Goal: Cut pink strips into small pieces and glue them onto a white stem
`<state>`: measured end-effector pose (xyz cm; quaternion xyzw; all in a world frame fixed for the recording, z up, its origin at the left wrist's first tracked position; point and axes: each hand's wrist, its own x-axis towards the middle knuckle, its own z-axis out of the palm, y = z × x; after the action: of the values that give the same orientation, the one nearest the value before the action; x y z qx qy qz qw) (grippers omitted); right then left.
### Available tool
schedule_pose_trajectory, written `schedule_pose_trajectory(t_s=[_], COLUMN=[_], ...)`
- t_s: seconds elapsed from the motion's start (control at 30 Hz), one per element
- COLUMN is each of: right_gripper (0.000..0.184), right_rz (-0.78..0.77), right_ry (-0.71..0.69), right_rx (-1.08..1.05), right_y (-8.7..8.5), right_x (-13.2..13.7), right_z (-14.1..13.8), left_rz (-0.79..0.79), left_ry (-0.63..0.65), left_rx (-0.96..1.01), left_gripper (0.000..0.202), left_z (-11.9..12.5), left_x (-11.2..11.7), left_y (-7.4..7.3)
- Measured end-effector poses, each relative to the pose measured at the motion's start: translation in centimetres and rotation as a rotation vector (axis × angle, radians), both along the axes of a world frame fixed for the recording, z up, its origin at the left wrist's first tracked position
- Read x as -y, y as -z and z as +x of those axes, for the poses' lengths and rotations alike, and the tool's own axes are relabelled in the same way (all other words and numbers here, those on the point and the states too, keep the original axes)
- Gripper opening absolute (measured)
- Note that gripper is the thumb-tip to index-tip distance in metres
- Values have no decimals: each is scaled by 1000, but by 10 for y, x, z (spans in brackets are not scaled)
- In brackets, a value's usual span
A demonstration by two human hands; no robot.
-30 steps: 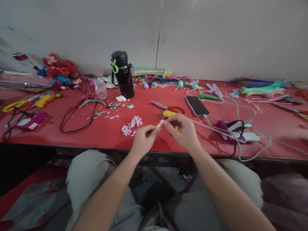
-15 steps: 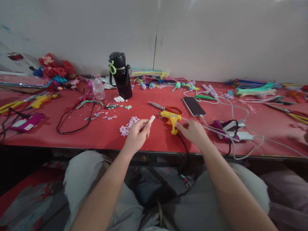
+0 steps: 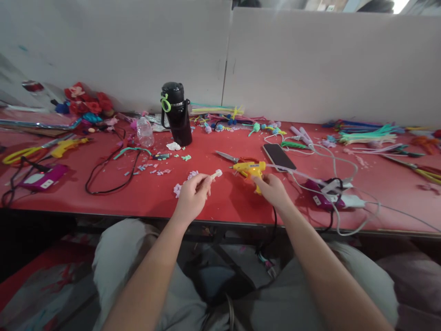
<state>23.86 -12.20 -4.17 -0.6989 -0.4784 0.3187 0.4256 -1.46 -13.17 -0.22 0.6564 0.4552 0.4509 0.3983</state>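
Note:
Between the thumb and fingers of my left hand (image 3: 193, 195) is a small white fluffy-tipped piece (image 3: 218, 173); its kind is unclear, and it points right. My right hand (image 3: 275, 191) is closed around the handle of a yellow glue gun (image 3: 251, 167), whose nozzle faces left toward the white piece, with a gap between them. A clear glue stick sticks out of the gun's back. Partly hidden behind my left hand lies a pile of short lilac pieces (image 3: 177, 190). Scissors (image 3: 226, 156) with red handles lie just behind the gun.
A black tumbler (image 3: 179, 119) and a clear plastic bottle (image 3: 144, 132) stand at the back left. A phone (image 3: 279, 157), white cables and a purple power socket (image 3: 315, 195) lie to the right. Another yellow glue gun (image 3: 65, 146) rests left. Pipe cleaners (image 3: 368, 133) line the wall.
My right hand has closed on the glue gun's handle and raised the gun slightly, now more level. The white piece in my left hand has tipped toward the right. The view has tilted up a little.

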Motion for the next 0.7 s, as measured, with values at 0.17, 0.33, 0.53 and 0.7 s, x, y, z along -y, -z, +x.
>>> schedule_pose_trajectory(t_s=[0.17,0.33,0.53,0.7], right_gripper=[23,23,29,28], right_rz=[44,137,115,132], right_ry=[-127,-210,-230,-286], right_rx=[-602,-604,-474,-365], right_y=[-14,-24,-19,-8], right_x=[10,19,24,27], right_z=[-11,-22,-34,-43], left_rz=[123,178,186,195], left_ry=[-101,-134,-138,-149], left_rx=[-178,-264,-341,-434], left_gripper=[34,36,34,29], left_z=[-7,-13,-15,-14], left_x=[0,-2,-5,-6], left_y=[-3,-1,0,2])
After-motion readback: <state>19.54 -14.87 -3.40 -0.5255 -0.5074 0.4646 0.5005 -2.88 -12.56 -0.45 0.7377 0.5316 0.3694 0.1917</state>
